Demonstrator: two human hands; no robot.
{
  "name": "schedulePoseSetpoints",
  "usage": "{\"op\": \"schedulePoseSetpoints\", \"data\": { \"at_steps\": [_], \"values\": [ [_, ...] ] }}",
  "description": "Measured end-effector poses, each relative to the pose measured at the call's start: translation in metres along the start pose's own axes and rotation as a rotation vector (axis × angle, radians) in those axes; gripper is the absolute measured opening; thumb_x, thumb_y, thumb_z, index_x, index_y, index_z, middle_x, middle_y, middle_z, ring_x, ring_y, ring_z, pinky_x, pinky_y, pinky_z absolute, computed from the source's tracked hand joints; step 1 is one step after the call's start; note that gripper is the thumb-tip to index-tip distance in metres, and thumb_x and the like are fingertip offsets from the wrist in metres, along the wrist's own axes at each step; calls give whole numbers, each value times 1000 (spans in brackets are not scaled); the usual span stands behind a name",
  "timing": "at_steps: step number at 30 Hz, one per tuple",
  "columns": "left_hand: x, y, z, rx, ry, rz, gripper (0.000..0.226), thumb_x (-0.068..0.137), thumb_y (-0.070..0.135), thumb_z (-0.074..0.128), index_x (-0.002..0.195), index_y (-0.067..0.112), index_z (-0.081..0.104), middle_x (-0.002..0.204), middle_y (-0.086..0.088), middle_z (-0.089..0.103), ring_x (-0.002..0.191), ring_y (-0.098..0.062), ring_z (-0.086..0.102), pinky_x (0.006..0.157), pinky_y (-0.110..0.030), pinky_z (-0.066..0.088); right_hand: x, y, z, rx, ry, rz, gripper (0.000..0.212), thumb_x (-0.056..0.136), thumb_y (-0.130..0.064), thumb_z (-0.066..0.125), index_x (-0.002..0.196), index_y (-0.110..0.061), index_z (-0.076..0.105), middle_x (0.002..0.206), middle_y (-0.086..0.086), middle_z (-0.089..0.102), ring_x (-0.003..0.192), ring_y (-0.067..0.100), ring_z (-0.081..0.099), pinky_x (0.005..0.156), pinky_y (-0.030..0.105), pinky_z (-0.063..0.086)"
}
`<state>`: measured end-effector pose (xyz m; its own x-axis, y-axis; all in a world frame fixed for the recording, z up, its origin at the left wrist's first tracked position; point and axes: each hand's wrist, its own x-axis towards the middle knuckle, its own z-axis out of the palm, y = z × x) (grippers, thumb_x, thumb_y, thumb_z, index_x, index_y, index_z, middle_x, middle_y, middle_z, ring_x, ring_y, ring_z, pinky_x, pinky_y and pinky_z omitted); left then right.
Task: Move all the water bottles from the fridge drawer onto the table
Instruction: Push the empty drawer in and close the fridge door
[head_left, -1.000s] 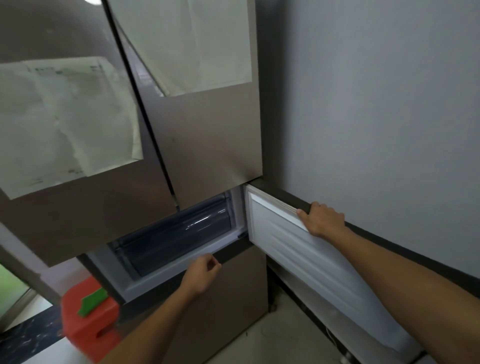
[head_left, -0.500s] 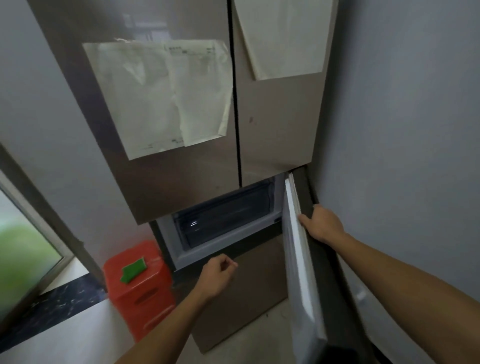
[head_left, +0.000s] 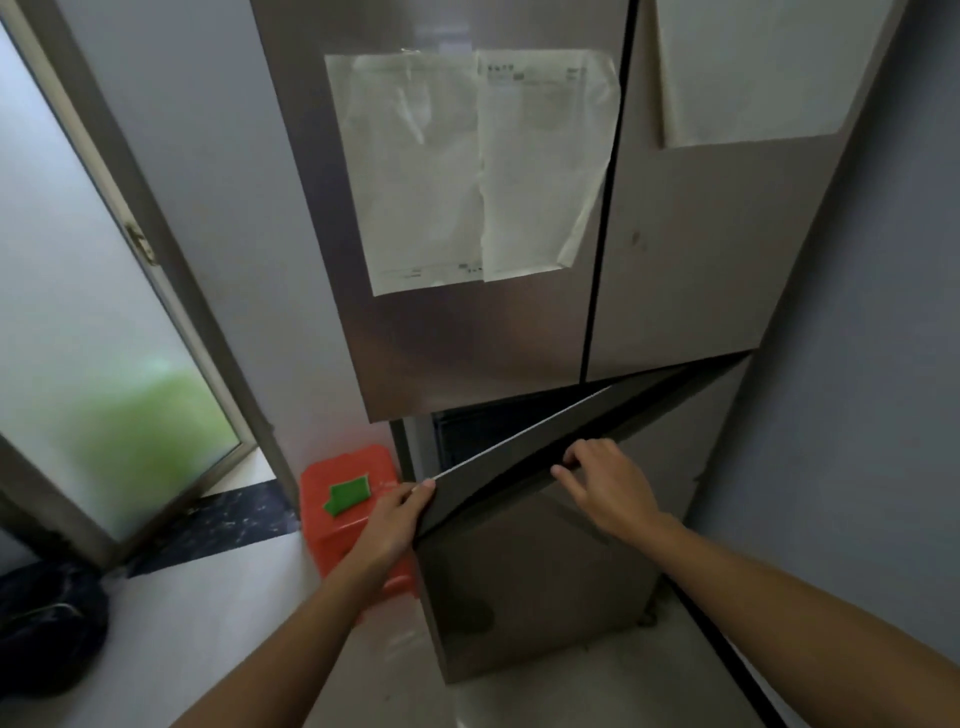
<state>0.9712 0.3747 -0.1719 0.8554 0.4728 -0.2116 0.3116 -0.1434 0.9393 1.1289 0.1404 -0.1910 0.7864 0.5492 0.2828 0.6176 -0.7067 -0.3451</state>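
No water bottle is in view. A brown fridge fills the middle, with a small middle door hinged on the right and standing ajar at a narrow angle. Behind it shows a dark strip of the compartment. My left hand grips the door's free left edge, thumb on top. My right hand lies on the door's upper edge further right, fingers curled over it. The bottom drawer front below is closed.
A red plastic stool with a green piece on top stands just left of the fridge. A black bag lies on the floor at the far left under a frosted glass door. A grey wall runs close along the right.
The small door has swung from wide open to nearly closed. My left hand moved onto its free edge, and my right hand stayed on the door. The view shifted left.
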Motion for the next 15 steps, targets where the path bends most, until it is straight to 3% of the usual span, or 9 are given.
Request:
{"op": "schedulePoseSetpoints", "data": {
  "at_steps": [4, 7, 9, 12, 15],
  "values": [
    [18, -5, 2, -39, 301, 23, 26, 99, 39, 41, 102, 19, 57, 103, -8, 60, 90, -20, 59, 70, -30, 48, 20, -12, 20, -24, -58, -215, 41, 92, -53, 44, 113, -21, 58, 106, -1, 59, 102, 18, 51, 79, 34, 44],
    [29, -8, 11, 11, 486, 44, 47, 97, 47, 40, 137, 22, 37, 132, -9, 51, 115, -27, 54, 96, -47, 48, 38, -12, 30, -42, -62, -271, 39, 94, -47, 46, 120, -20, 57, 112, 0, 58, 106, 21, 52, 82, 37, 44],
    [36, -7, 16, 34, 568, 51, 58, 96, 47, 44, 146, 24, 25, 143, -9, 44, 125, -29, 48, 105, -50, 40, 49, -11, 35, -26, -47, -297, 36, 95, -39, 49, 122, -18, 58, 113, 2, 59, 107, 24, 53, 81, 39, 44],
    [47, -4, 21, 98, 615, 56, 60, 95, 38, 51, 146, 21, 24, 146, -8, 40, 130, -28, 44, 108, -47, 38, 63, -12, 41, -40, -60, -313, 38, 96, -35, 48, 129, -17, 55, 119, 4, 58, 114, 25, 51, 85, 39, 42],
    [62, 3, 19, 131, 636, 34, 60, 94, 25, 57, 144, 18, 25, 145, -10, 41, 130, -29, 44, 101, -31, 33, 73, -15, 49, -61, -105, -293, 44, 99, -35, 41, 138, -17, 45, 131, 3, 50, 124, 24, 42, 92, 39, 38]
  ]
}}
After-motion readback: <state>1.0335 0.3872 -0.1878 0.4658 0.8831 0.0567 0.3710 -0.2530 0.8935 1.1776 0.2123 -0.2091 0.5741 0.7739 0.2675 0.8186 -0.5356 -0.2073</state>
